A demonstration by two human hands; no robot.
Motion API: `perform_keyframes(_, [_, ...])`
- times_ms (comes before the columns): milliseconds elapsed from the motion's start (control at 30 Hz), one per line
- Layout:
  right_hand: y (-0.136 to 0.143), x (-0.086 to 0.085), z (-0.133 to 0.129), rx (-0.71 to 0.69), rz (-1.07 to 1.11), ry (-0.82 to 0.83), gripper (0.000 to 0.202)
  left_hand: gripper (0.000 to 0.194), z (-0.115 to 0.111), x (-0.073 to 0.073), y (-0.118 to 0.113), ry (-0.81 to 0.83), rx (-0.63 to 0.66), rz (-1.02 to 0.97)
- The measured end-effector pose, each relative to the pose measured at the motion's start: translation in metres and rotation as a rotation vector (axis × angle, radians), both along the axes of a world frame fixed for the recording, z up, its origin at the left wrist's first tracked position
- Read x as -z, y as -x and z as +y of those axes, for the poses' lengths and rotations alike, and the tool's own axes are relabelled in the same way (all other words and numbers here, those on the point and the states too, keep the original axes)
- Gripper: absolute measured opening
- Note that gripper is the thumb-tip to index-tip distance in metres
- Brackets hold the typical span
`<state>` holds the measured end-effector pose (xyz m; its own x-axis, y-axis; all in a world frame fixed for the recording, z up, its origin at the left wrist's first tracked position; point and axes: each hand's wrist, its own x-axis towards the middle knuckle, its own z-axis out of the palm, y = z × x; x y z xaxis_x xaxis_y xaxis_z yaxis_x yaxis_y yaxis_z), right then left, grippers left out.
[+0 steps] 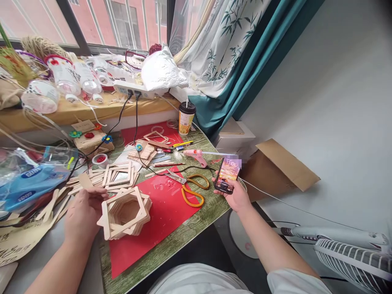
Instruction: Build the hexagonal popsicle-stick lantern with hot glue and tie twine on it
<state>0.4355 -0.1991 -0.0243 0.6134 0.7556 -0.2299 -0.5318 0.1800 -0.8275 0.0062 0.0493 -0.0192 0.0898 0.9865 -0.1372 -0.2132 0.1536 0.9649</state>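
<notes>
My right hand (235, 196) is closed around a smartphone (228, 175) with its screen lit, held over the table's right edge. My left hand (84, 210) rests just left of a hollow many-sided box of stacked craft sticks (141, 222). Its fingers are loosely bent and partly hidden, with nothing visible in them. The box sits upright on a red sheet (171, 208). Scissors with orange handles (191, 185) lie open between the box and the phone. Beyond them is a pink hot glue gun (197, 156). Square stick frames (121, 175) lie behind the box.
Loose craft sticks (50, 208) and a blue plastic pack (30, 183) are on the left. A lidded drink cup (185, 118) stands at the back. Plugged cords run from a power strip (131, 87) across the table. A cardboard box (275, 171) and a fan (352, 261) are at the right.
</notes>
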Motion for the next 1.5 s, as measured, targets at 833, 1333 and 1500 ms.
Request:
perform_keyframes(833, [-0.02, -0.023, 0.017, 0.082, 0.074, -0.11, 0.048, 0.036, 0.002, -0.004, -0.004, 0.07, -0.081, 0.057])
perform_keyframes(1333, [-0.036, -0.014, 0.045, 0.157, 0.107, -0.072, 0.042, 0.036, -0.001, -0.011, -0.006, 0.096, -0.065, 0.021])
perform_keyframes(1500, [-0.029, -0.022, 0.047, 0.079, 0.067, -0.163, 0.045, 0.036, -0.001, -0.008, -0.004, 0.073, -0.051, 0.026])
